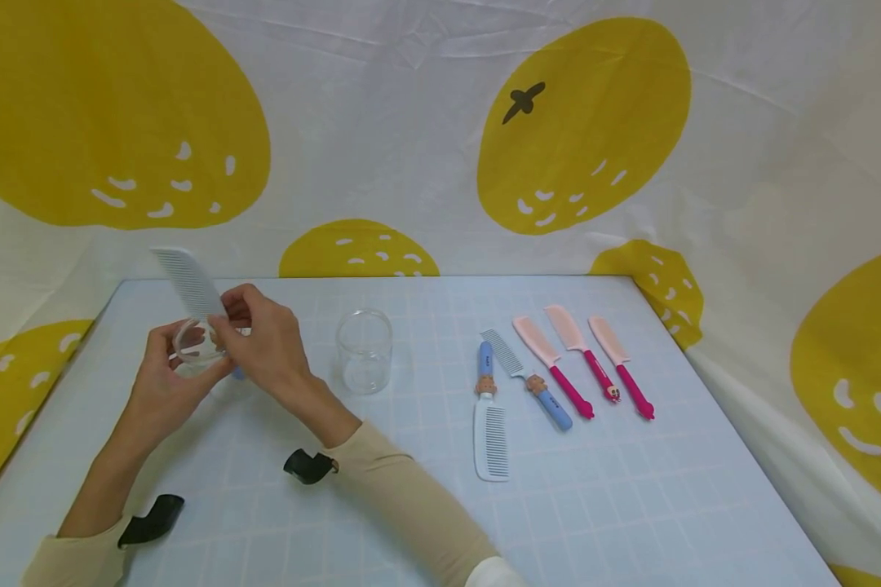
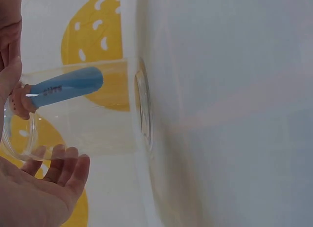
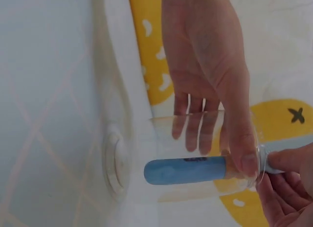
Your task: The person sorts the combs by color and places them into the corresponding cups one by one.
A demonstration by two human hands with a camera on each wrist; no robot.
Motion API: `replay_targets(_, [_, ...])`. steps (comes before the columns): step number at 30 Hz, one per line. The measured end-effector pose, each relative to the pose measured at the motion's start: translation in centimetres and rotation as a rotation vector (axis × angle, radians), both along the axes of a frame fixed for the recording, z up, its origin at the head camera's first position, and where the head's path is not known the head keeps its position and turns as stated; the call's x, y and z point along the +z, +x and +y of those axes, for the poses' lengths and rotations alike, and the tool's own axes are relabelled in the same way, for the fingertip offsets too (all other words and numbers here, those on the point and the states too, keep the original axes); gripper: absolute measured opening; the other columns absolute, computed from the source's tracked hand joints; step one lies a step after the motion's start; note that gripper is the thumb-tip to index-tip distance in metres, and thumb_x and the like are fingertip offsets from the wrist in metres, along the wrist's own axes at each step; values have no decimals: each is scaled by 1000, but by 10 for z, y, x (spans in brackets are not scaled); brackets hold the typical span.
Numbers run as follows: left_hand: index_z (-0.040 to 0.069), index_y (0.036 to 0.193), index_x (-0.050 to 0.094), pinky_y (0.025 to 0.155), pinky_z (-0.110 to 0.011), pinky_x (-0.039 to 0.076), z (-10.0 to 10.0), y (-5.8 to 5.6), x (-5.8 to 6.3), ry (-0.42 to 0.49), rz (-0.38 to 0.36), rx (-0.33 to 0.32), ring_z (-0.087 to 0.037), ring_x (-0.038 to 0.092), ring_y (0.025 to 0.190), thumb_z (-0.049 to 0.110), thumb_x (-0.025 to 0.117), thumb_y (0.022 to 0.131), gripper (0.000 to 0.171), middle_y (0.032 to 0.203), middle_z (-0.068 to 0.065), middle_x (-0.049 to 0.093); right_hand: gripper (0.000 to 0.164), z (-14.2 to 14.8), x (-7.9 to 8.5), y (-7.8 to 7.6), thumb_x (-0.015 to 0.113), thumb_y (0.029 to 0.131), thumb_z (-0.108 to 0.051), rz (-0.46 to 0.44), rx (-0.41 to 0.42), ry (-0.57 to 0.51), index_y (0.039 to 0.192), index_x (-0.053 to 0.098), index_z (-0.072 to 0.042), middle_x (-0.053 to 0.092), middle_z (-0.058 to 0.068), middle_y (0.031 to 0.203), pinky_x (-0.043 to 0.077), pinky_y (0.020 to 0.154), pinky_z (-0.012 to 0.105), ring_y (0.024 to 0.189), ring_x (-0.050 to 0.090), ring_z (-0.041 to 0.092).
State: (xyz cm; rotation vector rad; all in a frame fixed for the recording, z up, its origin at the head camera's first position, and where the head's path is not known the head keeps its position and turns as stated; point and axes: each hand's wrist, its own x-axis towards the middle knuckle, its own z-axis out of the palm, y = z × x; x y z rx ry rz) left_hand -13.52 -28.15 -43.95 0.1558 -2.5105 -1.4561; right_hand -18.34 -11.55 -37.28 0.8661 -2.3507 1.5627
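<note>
Head view forward-down over table (image 1: 631, 514); wrist views close, sideways, sharing held jar (image 2: 105, 126)

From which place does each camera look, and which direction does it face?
Head: worn on the head, facing forward and down over the table; left hand, right hand and sleeves show.
Left wrist: worn there, facing the held glass, picture sideways; parts of both hands show.
Right wrist: worn there, facing the same glass, also sideways; both hands show.
Both wrist views share the glass with the blue comb handle inside.
</note>
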Motion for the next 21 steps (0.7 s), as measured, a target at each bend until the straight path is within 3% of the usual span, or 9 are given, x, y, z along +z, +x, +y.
replay_targets(3, [0, 154, 18, 114, -75, 20, 11, 7, 18, 13, -2, -10, -46, 31, 136, 29, 75, 96, 86, 153, -27, 31, 18, 0, -3, -1, 71, 98, -13, 34, 1, 22, 114, 63, -7, 73, 0, 102, 46, 84, 4, 88, 65, -9])
replay_targets(4, [0, 154, 19, 114, -75, 20, 11, 8, 19, 8, 4, -10, -45, 31, 135, 28, 75, 96, 86, 152, -26, 32, 19, 0, -4, -1, 71, 98, -12, 43, 4, 23, 114, 63, -6, 73, 1, 103, 46, 84, 4, 88, 65, -7])
replay_targets(10, [0, 153, 22, 114, -71, 24, 12, 8, 20, 3, 22, -10, -42, 33, 132, 26, 76, 95, 83, 149, -25, 34, 17, 0, -5, -2, 72, 97, -11, 83, 22, 52, 111, 64, -5, 72, 2, 102, 45, 84, 4, 86, 63, -6])
replay_targets(15, [-2, 153, 21, 115, -69, 24, 13, 8, 20, -2, 18, -6, -44, 33, 133, 27, 76, 95, 85, 151, -27, 34, 15, -2, -4, -4, 73, 97, -11, 130, -21, 92, 108, 65, -5, 70, 2, 100, 43, 79, 1, 85, 60, -2])
replay_targets(21, [2, 154, 19, 115, -72, 21, 8, 3, 10, -12, -2, 10, -45, 31, 139, 36, 75, 95, 89, 155, -27, 32, 18, 2, -8, -5, 72, 97, -12, 89, -54, 91, 113, 65, -4, 69, 3, 103, 43, 77, 1, 90, 59, 3])
